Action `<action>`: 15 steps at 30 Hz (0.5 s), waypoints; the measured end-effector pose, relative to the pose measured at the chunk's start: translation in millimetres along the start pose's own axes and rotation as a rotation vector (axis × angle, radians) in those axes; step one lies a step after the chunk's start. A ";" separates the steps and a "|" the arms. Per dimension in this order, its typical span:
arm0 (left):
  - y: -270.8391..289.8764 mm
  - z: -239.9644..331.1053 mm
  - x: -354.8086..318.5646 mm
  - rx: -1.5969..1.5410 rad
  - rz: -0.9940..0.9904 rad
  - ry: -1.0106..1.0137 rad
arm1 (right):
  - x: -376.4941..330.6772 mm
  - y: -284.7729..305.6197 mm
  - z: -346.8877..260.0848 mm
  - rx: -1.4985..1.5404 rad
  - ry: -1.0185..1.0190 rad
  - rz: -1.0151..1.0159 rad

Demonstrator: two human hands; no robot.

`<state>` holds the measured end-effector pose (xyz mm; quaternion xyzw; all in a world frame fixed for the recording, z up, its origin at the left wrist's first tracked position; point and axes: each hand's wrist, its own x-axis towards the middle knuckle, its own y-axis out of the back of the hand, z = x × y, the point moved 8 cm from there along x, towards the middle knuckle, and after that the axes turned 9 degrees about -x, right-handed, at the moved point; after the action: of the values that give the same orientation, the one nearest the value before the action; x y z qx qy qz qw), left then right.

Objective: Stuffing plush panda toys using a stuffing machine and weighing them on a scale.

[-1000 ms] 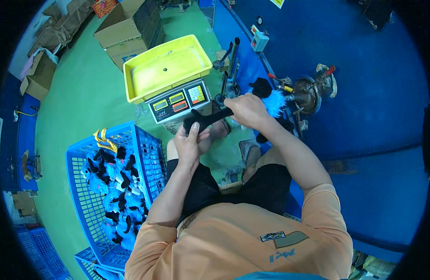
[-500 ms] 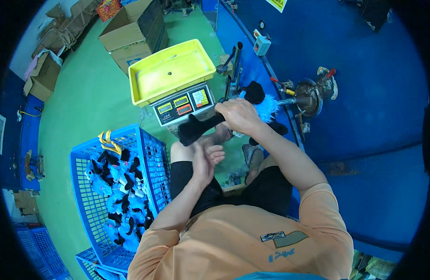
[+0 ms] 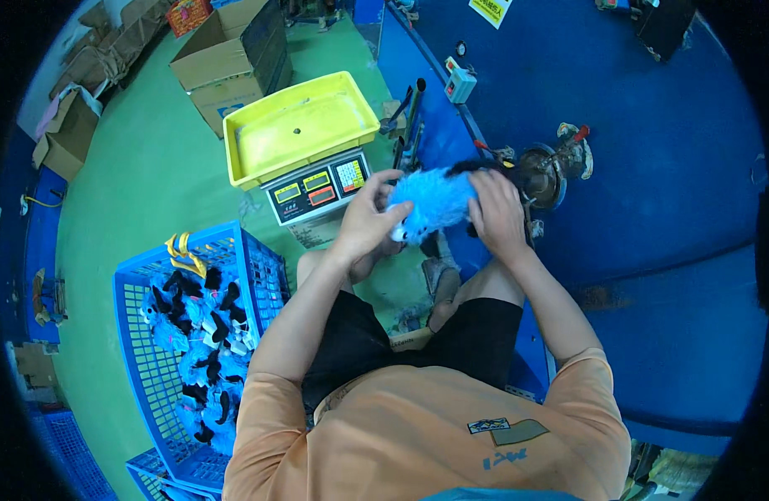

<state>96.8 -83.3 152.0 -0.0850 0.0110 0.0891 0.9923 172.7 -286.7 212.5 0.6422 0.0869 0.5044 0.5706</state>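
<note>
A fluffy blue plush toy (image 3: pixel 435 200) with a small white part at its lower end is held between both hands above my knees. My left hand (image 3: pixel 369 219) grips its left side near the white end. My right hand (image 3: pixel 496 213) holds its right side, where a black part shows at the top. Just left of the hands stands a weighing scale (image 3: pixel 316 185) with a yellow tray (image 3: pixel 297 125) on top. A small dark speck lies in the tray.
A blue plastic crate (image 3: pixel 197 351) full of several blue, black and white plush pieces stands at my left. Cardboard boxes (image 3: pixel 234 58) sit on the green floor behind the scale. A blue workbench (image 3: pixel 668 192) with a round metal fixture (image 3: pixel 543 171) is at my right.
Earlier both hands held a dark, flat plush skin near the scale. Now it shows as a fluffy blue toy, and the hands have spread apart to its two sides.
</note>
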 end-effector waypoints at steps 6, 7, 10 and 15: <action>-11.2 -60.3 -14.5 0.213 0.178 -0.204 | 56.2 -38.2 -56.0 0.270 0.123 0.023; -14.4 -76.7 -12.6 0.216 0.193 -0.194 | 62.7 -36.0 -75.0 0.285 0.131 0.017; -25.5 -119.3 -0.3 -0.189 0.238 0.060 | 69.3 -38.1 -105.4 0.258 0.260 -0.172; -63.4 -103.4 10.7 -0.302 0.005 0.146 | 35.9 -56.8 -9.7 0.032 0.225 -0.050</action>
<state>118.0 -160.6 60.4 -0.2393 0.0699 0.0860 0.9646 208.9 -236.8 184.1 0.5882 0.1743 0.5572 0.5596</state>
